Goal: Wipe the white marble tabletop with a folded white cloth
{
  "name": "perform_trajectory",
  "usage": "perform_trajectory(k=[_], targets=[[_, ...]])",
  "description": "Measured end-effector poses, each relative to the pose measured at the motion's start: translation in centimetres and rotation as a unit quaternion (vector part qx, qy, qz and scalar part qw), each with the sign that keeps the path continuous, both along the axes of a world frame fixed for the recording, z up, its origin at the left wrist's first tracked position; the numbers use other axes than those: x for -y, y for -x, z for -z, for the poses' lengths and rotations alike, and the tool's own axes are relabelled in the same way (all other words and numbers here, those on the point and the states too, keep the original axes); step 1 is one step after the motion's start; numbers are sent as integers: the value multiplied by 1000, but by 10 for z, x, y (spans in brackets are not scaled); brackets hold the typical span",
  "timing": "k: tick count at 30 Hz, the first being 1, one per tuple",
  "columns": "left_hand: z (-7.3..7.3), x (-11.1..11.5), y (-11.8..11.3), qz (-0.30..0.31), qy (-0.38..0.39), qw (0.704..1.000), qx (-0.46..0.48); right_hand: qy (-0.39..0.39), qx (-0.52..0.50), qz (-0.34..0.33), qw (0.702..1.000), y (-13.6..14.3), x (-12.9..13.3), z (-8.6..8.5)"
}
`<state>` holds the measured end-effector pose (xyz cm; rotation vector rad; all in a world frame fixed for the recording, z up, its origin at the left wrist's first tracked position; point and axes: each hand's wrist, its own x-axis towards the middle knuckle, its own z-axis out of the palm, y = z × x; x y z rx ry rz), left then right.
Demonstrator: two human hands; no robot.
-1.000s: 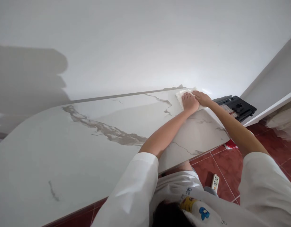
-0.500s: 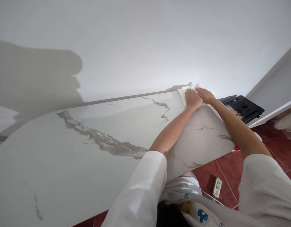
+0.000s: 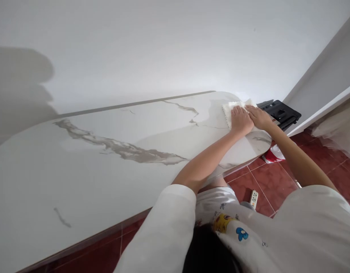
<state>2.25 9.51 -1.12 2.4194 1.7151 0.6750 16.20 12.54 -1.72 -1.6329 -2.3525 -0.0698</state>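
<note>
A white cloth [image 3: 234, 104] with a scalloped edge lies on the far right end of a white marble-patterned tabletop [image 3: 112, 189]. My left hand [image 3: 240, 119] presses down on the cloth, its fingers curled over it. Right beside it, my right hand [image 3: 258, 116] grips the cloth's right part, its fingertips touching the left hand. Part of the cloth is hidden under both hands.
A white wall [image 3: 135, 49] runs along the table's far side. Past the right end sits a black case-like object [image 3: 283, 113]. On the red tiled floor [image 3: 274, 185] are a red-and-white container [image 3: 273, 154] and a power strip [image 3: 253, 199].
Both hands and the cloth have moved off the table's far edge, toward the rounded right end. The camera view has shifted, showing more of the right end and the red-and-white container.
</note>
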Motion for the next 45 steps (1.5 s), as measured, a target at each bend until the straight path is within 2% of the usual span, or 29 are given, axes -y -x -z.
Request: perform_trajectory(k=[6, 10, 14, 18, 21, 24, 28, 35, 40, 45], targets=[[-13, 59, 3, 45, 21, 998, -25, -6, -8, 21, 1000, -3, 65, -3], [-20, 93, 5, 59, 48, 996, -42, -19, -4, 2, 1000, -2, 101, -4], [-19, 123, 12, 87, 47, 992, -73, -3, -27, -25, 999, 3, 134, -7], [-15, 140, 34, 105, 9, 991, -88, 7, -83, -67, 994, 24, 155, -12], [-15, 138, 55, 105, -1, 990, -99, -4, -74, -71, 995, 48, 156, -12], [-17, 123, 70, 103, 13, 988, -112, -25, -33, -49, 998, 69, 143, -10], [-16, 81, 79, 70, 9, 992, -100, -73, 2, 18, 997, 84, 109, -9], [-9, -9, 99, 61, -65, 993, -75, -42, -17, 91, 995, 97, 14, -19], [-7, -58, 117, 5, -90, 993, -78, -33, -25, 81, 996, 127, -55, -20], [0, -104, 134, -48, -103, 991, -64, -69, -25, 30, 997, 154, -97, -9]])
